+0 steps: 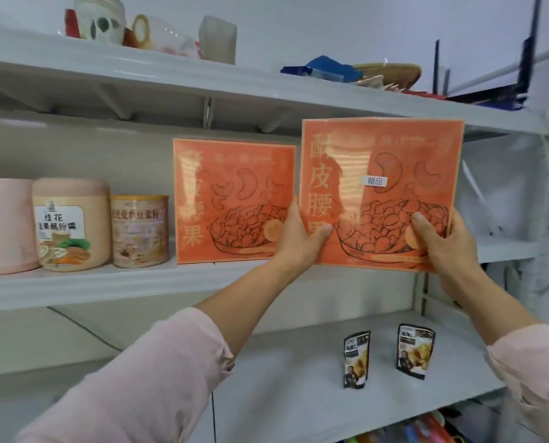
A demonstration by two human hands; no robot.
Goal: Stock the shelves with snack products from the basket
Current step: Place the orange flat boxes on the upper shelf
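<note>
I hold a flat orange cashew box point(381, 174) upright in front of the middle shelf point(107, 282), at its right end. My left hand point(298, 238) grips the box's lower left edge, thumb on the front. My right hand point(442, 241) grips its lower right corner. The box's bottom edge hangs just in front of the shelf's front lip. A second, identical orange box point(228, 193) stands upright on the shelf right beside it, to the left. The basket is out of view.
Left on the middle shelf stand a tan can point(140, 230), a pink canister point(71, 223) and another pink tub point(4, 225). Two small dark pouches point(356, 359) point(415, 350) stand on the lower shelf. The top shelf holds cups, bags and a woven bowl point(391, 73).
</note>
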